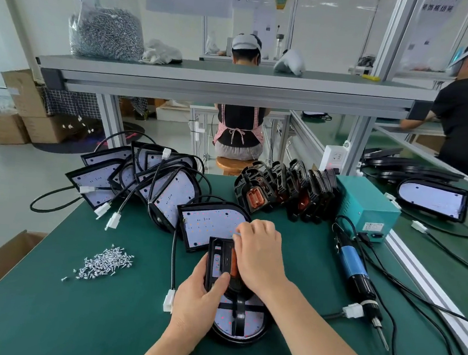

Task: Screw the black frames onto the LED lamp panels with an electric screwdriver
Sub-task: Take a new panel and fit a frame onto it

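Note:
A black frame (219, 257) lies on an LED lamp panel (241, 325) at the near middle of the green table (99, 321). My left hand (196, 302) grips the frame's near left edge, thumb on top. My right hand (259, 254) lies over the frame's right side, fingers curled down on its far edge. The electric screwdriver (357, 278), blue and black, lies on the table to the right, untouched. A heap of loose silver screws (104, 263) sits to the left. More black frames (286, 188) stand in a row at the back.
Several LED panels (146, 180) with cables and white plugs are piled at the back left. A teal power box (367, 207) stands at the right. A bag of screws (106, 33) sits on the upper shelf. Two people work beyond the bench.

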Motion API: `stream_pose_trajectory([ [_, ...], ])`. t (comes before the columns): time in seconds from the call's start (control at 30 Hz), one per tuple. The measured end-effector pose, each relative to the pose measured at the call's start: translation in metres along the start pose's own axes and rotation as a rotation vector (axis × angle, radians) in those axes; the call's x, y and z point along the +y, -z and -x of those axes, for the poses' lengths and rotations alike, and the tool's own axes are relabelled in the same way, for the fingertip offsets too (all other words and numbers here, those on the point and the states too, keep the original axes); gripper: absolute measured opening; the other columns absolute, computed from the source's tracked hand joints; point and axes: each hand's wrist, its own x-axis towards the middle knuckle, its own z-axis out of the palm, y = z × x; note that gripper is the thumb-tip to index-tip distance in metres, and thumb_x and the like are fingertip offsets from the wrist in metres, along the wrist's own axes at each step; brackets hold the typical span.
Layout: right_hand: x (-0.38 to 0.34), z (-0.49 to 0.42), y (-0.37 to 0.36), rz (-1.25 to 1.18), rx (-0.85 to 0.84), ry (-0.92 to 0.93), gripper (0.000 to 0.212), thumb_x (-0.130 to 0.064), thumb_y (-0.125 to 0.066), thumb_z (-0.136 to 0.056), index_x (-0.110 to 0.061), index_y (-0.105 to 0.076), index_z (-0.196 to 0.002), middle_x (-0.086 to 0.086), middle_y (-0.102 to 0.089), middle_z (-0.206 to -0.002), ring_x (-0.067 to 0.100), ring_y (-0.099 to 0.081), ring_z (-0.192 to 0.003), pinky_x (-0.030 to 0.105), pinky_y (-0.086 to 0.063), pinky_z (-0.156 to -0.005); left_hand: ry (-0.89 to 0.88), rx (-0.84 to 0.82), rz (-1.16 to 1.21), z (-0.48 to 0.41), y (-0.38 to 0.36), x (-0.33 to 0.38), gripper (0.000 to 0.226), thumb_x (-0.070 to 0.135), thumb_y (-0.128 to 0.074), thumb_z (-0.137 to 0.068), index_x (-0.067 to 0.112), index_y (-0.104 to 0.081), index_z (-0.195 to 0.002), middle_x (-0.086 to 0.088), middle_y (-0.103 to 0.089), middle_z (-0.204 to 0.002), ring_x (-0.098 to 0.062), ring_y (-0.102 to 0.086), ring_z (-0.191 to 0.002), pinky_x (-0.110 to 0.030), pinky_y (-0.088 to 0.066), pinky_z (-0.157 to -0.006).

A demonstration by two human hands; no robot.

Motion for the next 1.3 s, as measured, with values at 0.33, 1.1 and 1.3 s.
stream_pose_trajectory([
  [0.33, 0.024, 0.033, 0.024, -0.528, -0.007, -0.300, 0.031, -0.013, -0.049, -0.104, -0.021, -0.060, -0.132, -0.005, -0.052, -0.132, 0.013, -0.048, -0.126, 0.019, -0.034, -0.100, 0.007, -0.048, 0.002, 0.004, 0.005, 0.009, 0.039, 0.051, -0.062, -0.078, 0.046, -0.061, -0.117, 0.028, -0.073, -0.098, 0.003, -0.067, -0.097, -0.034, -0.053, -0.096],
  [1.1, 0.020, 0.109, 0.018, -0.407, -0.170, -0.274, 0.057, -0.009, -0.052, -0.098, -0.031, -0.046, -0.150, -0.007, -0.039, -0.158, 0.009, -0.029, -0.148, 0.022, -0.020, -0.119, -0.110, 0.184, -0.564, 0.005, 0.012, 0.034, 0.051, 0.057, -0.029, -0.100, 0.021, -0.061, -0.118, -0.002, -0.071, -0.103, -0.030, -0.063, -0.098, -0.036, -0.043, -0.079],
  [1.3, 0.018, 0.109, 0.022, -0.400, -0.166, -0.271, 0.054, -0.008, -0.053, -0.098, -0.027, -0.049, -0.148, -0.008, -0.041, -0.155, 0.010, -0.033, -0.145, 0.017, -0.020, -0.114, -0.025, 0.570, -0.469, -0.038, 0.082, 0.010, 0.017, 0.015, -0.056, -0.097, 0.017, -0.073, -0.099, -0.001, -0.062, -0.101, -0.023, -0.053, -0.085, -0.034, -0.040, -0.072],
])
